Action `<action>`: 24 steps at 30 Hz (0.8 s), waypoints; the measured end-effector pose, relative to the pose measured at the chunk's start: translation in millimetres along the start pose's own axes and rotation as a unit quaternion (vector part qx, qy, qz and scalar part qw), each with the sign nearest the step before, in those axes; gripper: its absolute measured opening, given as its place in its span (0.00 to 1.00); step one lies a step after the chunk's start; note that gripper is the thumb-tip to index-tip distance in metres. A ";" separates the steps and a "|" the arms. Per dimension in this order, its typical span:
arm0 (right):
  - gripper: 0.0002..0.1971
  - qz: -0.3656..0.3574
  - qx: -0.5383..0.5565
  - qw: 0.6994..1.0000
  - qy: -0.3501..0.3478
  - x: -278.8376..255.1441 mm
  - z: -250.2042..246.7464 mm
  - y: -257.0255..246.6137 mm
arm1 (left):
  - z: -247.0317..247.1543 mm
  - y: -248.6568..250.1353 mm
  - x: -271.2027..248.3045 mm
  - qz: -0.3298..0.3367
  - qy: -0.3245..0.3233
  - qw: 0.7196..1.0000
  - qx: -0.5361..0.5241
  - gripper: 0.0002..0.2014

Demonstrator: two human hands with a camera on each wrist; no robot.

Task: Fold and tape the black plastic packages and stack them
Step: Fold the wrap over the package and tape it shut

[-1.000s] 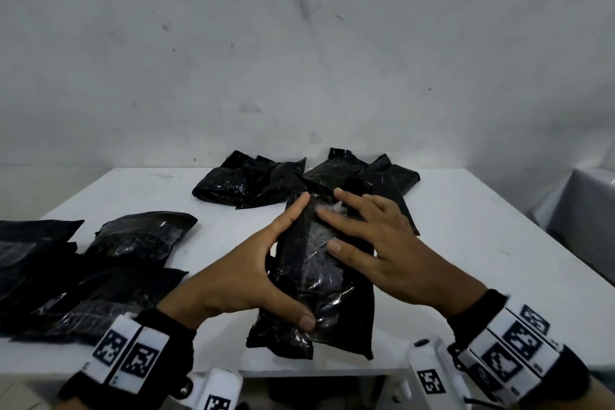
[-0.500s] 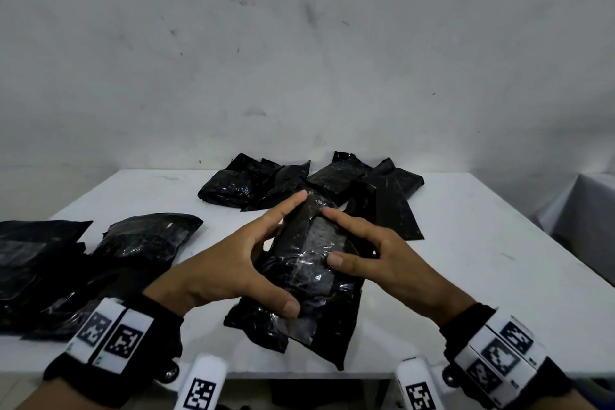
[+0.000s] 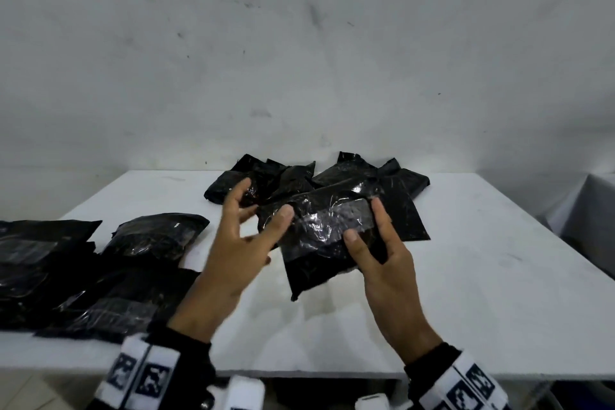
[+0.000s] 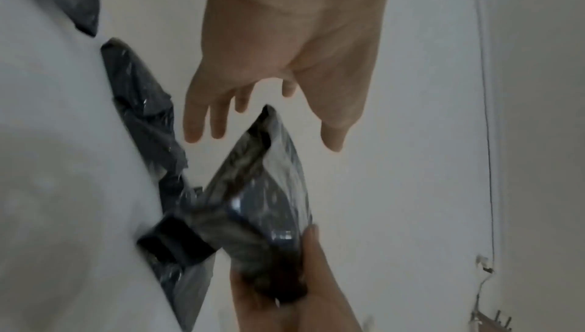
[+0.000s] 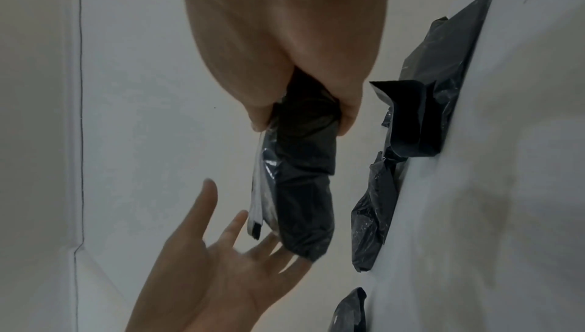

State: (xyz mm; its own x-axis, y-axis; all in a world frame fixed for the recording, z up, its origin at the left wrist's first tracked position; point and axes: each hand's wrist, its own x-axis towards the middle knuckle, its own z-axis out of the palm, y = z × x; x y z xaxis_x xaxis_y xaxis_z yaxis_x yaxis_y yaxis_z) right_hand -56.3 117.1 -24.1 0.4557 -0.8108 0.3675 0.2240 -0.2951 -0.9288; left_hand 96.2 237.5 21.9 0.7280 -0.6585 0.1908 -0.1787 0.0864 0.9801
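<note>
Right hand [image 3: 386, 263] fingers clamped on taped black package [image 3: 327, 230] held above the bench [image 3: 482, 276]; left hand [image 3: 239, 243] beside it, fingers spread, gripping nothing.

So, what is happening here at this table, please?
A person is working through black plastic packages at a white table. The right hand grips one taped package by its end and holds it up off the table. The left hand is open beside the package's other end, fingers spread. A loose heap of packages lies at the far side of the table, and a pile of packages lies on the person's left.
</note>
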 end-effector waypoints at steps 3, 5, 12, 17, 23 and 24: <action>0.35 -0.014 -0.040 0.999 0.011 -5.7 10.4 -3.6 | 24.1 -5.7 -12.4 -0.009 -0.016 1.000 -0.003 0.46; 0.36 -0.014 -0.042 0.999 0.004 -8.8 13.3 -5.1 | 31.4 -6.7 -13.0 0.007 -0.017 1.000 -0.015 0.45; 0.43 0.019 -0.011 0.999 -0.036 -11.5 5.5 -1.1 | 28.9 -13.8 -9.7 0.027 -0.008 0.999 -0.042 0.30; 0.44 0.049 0.030 0.997 -0.045 -17.2 7.9 2.3 | 25.7 -17.0 -12.2 0.002 -0.011 0.996 -0.086 0.24; 0.30 0.097 0.125 0.987 -0.040 -19.7 4.8 -11.0 | 17.7 -19.7 -10.2 0.001 -0.029 0.995 -0.090 0.26; 0.30 0.094 0.106 0.990 -0.024 -18.0 2.0 -14.0 | 15.8 -20.3 -9.2 0.013 -0.030 0.996 -0.080 0.27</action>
State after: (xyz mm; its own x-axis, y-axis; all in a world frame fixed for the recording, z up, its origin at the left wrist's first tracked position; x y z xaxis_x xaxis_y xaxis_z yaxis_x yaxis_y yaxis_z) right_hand -66.0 136.9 -17.6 0.5460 -0.8148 0.1949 0.3036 -0.0244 -0.9525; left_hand 82.7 230.1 -0.6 0.6831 -0.6976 0.2164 -0.0844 0.2189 0.9721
